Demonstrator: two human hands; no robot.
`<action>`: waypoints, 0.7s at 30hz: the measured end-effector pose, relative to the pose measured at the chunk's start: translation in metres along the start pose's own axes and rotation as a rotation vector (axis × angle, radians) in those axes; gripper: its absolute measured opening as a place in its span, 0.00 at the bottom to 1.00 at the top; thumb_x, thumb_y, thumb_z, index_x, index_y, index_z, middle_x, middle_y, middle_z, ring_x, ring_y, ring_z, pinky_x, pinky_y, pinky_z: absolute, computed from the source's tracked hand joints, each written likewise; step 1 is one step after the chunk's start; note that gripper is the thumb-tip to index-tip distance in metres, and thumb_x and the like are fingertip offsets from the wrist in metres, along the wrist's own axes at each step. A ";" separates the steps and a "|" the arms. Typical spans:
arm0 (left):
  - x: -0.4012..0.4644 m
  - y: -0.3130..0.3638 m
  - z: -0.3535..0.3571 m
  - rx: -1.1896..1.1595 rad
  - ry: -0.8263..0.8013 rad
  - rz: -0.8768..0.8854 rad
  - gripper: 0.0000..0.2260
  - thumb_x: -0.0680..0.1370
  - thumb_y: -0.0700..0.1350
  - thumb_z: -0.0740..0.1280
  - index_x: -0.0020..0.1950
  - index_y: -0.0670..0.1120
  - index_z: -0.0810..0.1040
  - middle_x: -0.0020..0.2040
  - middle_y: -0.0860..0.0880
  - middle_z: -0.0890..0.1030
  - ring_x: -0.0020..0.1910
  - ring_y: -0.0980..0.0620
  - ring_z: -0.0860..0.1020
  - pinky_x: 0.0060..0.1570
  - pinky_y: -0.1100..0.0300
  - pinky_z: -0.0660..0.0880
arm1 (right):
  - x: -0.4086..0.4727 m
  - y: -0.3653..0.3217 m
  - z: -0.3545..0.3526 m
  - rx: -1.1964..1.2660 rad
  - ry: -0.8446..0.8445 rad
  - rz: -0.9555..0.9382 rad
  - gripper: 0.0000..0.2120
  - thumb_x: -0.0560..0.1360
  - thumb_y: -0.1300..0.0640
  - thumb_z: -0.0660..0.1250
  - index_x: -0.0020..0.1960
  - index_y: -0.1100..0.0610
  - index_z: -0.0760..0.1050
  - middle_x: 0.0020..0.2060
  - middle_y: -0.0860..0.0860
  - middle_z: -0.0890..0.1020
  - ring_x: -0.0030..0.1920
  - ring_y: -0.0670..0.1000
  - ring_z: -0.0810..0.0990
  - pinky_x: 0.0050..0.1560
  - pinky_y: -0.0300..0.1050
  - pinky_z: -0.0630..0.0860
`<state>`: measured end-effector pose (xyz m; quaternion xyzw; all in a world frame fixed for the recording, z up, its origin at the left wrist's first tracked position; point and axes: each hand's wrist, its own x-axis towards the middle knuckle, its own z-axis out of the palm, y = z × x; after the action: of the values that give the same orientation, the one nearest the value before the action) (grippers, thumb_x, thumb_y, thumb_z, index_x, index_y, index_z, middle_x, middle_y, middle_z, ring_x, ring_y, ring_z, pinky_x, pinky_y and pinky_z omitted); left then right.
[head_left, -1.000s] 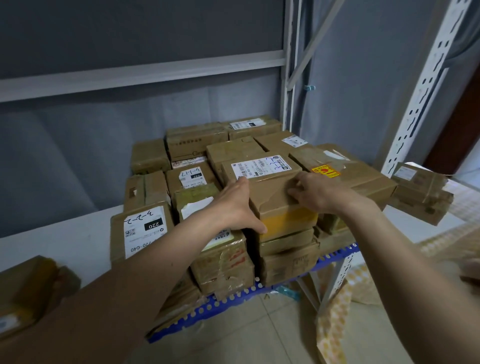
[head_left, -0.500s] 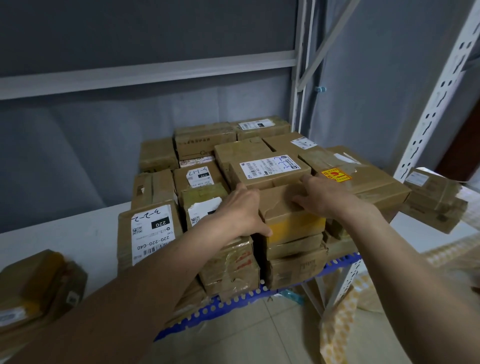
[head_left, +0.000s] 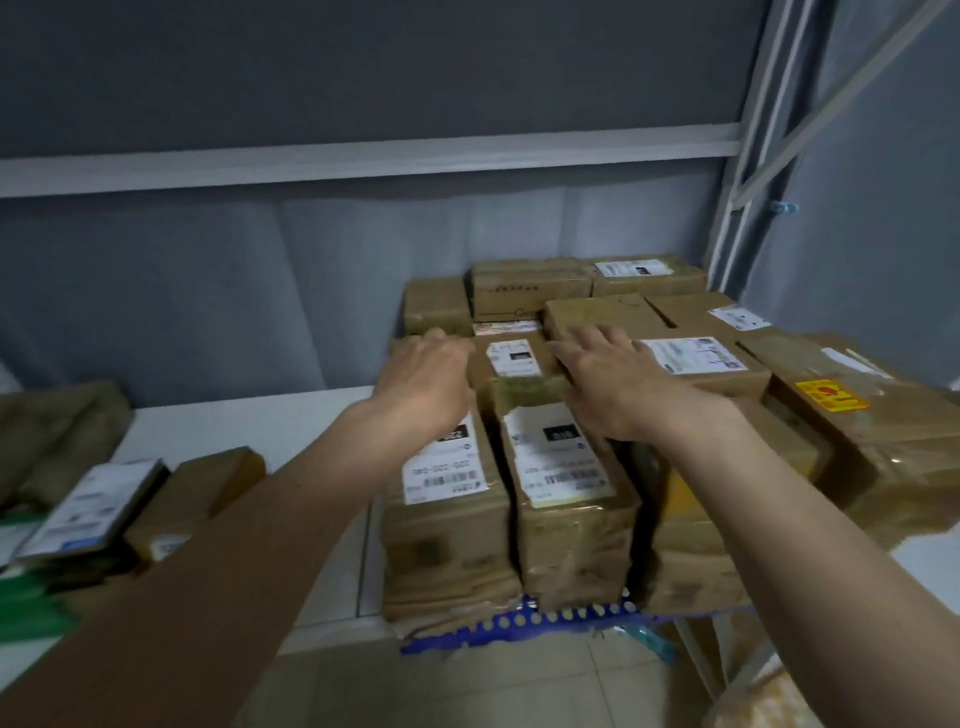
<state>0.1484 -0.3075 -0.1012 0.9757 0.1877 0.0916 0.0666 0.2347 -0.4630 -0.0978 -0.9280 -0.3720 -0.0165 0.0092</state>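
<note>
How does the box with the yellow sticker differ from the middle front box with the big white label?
The middle front box carries a big white barcode label; the yellow-sticker box has a small yellow-and-red sticker. The middle front box looks narrow, while the yellow-sticker box looks broader. The middle front box sits close by the right hand; the yellow-sticker box lies well off to that hand's right. Both are brown cardboard wrapped in clear tape.

White shelf (head_left: 234, 426) with blue perforated front edge (head_left: 519, 621) is loaded at right with stacked cardboard parcels (head_left: 571, 519); flatter parcels (head_left: 192, 493) laid at left.
</note>
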 end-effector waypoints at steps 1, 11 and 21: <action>-0.003 -0.014 -0.003 0.008 0.003 -0.032 0.18 0.78 0.43 0.65 0.67 0.49 0.73 0.65 0.44 0.72 0.65 0.43 0.70 0.61 0.51 0.71 | 0.006 -0.011 0.001 0.003 -0.012 -0.026 0.26 0.80 0.55 0.58 0.76 0.51 0.55 0.77 0.52 0.53 0.76 0.58 0.50 0.73 0.60 0.54; -0.049 -0.152 -0.018 0.009 -0.004 -0.290 0.16 0.82 0.48 0.59 0.68 0.45 0.72 0.66 0.44 0.72 0.65 0.43 0.70 0.61 0.53 0.68 | 0.052 -0.150 0.001 0.032 -0.063 -0.261 0.25 0.80 0.51 0.57 0.76 0.51 0.55 0.75 0.53 0.56 0.75 0.58 0.51 0.73 0.59 0.54; -0.085 -0.284 -0.014 0.039 -0.072 -0.473 0.19 0.82 0.49 0.58 0.72 0.47 0.66 0.71 0.44 0.67 0.69 0.45 0.66 0.69 0.52 0.64 | 0.080 -0.286 0.035 0.044 -0.161 -0.441 0.28 0.81 0.49 0.57 0.77 0.52 0.51 0.77 0.53 0.53 0.76 0.58 0.50 0.73 0.59 0.52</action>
<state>-0.0324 -0.0774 -0.1473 0.9083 0.4103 0.0350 0.0741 0.0957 -0.1996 -0.1279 -0.8221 -0.5657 0.0643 -0.0041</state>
